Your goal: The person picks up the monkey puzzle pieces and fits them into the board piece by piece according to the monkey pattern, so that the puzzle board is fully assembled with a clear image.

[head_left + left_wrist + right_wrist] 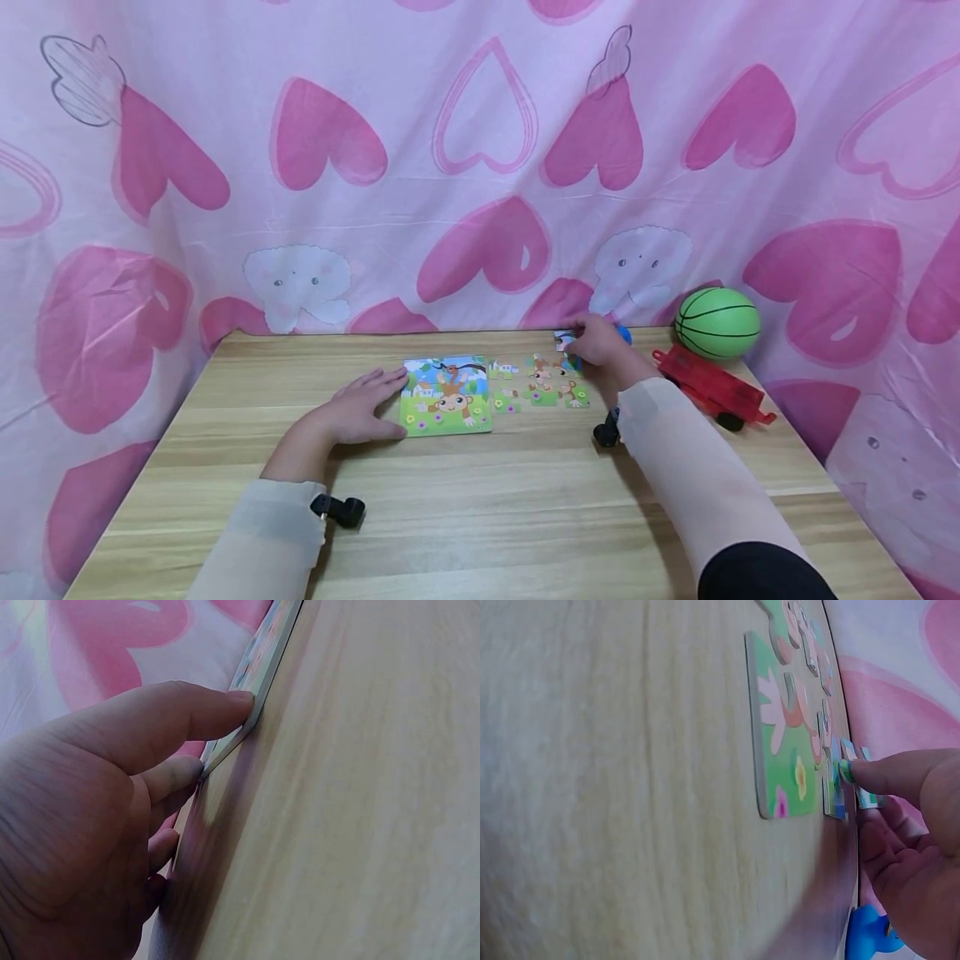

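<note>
A square puzzle board (446,397) with a monkey picture lies flat on the table. My left hand (366,408) is at its left side, fingers extended and spread, the thumb touching the near corner and fingertips at the edge. In the left wrist view the left thumb (214,712) rests against the board's thin edge (259,712). To the board's right lie several loose puzzle pieces (542,397), some with monkey parts and flowers. At the back of these, my right hand (600,340) pinches a puzzle piece (562,339) between thumb and fingers, seen also in the right wrist view.
A blue object (624,334), partly hidden, sits behind the right hand. A red toy vehicle part (712,383) with a black wheel and a green ball (717,322) stand at the table's right. A pink heart-patterned cloth (480,167) hangs along the back of the wooden table (495,517).
</note>
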The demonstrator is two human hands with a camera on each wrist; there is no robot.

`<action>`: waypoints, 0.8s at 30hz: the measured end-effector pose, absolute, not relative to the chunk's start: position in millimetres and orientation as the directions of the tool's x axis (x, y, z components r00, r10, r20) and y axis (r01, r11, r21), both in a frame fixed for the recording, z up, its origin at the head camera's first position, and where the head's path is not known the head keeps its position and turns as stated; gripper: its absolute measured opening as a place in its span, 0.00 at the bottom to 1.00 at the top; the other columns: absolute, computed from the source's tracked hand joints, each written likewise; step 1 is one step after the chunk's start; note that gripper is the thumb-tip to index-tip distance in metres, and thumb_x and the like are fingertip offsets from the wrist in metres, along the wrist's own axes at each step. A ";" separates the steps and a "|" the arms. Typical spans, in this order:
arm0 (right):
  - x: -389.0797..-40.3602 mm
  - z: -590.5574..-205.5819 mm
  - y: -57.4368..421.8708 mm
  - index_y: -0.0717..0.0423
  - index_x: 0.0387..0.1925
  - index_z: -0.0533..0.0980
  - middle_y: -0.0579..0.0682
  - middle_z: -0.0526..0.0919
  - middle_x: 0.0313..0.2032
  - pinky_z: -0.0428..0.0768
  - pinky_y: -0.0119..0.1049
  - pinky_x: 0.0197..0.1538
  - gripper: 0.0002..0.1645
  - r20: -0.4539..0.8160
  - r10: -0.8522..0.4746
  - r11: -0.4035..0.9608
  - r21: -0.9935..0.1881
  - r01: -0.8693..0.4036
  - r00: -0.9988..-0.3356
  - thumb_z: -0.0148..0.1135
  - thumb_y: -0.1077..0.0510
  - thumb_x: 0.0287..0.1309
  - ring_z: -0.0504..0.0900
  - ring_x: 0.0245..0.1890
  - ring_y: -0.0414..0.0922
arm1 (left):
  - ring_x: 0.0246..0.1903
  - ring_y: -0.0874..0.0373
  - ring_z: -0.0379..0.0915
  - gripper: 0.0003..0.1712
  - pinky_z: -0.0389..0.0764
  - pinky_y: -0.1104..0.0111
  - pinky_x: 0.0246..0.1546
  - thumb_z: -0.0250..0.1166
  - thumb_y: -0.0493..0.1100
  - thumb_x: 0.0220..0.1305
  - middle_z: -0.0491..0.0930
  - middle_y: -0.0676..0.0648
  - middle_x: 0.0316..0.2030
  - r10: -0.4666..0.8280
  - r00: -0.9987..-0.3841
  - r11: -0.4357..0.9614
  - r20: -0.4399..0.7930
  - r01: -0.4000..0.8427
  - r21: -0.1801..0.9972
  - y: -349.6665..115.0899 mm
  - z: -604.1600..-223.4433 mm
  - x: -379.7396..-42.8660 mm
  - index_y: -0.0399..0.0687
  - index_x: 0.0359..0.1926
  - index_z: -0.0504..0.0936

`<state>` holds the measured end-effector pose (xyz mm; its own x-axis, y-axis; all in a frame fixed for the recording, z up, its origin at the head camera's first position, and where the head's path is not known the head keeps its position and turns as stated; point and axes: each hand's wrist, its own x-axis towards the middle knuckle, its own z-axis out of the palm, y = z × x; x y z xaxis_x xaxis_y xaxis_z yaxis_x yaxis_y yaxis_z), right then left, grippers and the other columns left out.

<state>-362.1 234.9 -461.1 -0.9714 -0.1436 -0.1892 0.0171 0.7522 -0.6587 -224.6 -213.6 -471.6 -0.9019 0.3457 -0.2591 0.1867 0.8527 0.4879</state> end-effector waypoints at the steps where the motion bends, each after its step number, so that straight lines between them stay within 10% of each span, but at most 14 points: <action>1: -361.6 -460.7 234.7 0.59 0.71 0.75 0.63 0.80 0.64 0.81 0.56 0.70 0.29 -0.187 -0.135 0.751 -0.660 0.022 -0.973 0.67 0.64 0.70 0.78 0.61 0.58 | 0.87 0.37 0.36 0.58 0.44 0.25 0.80 0.74 0.66 0.60 0.49 0.57 0.87 0.346 -0.902 0.853 -0.258 0.188 0.487 -213.7 -472.3 -224.7 0.65 0.86 0.57; 24: -328.0 -449.5 183.4 0.43 0.61 0.83 0.54 0.82 0.51 0.89 0.46 0.44 0.17 -0.068 -0.234 0.525 -0.848 -0.068 -0.970 0.66 0.55 0.74 0.81 0.47 0.53 | 0.87 0.37 0.35 0.58 0.43 0.26 0.81 0.73 0.65 0.61 0.49 0.54 0.87 0.354 -0.899 0.852 -0.258 0.196 0.486 -215.4 -472.4 -224.8 0.64 0.86 0.56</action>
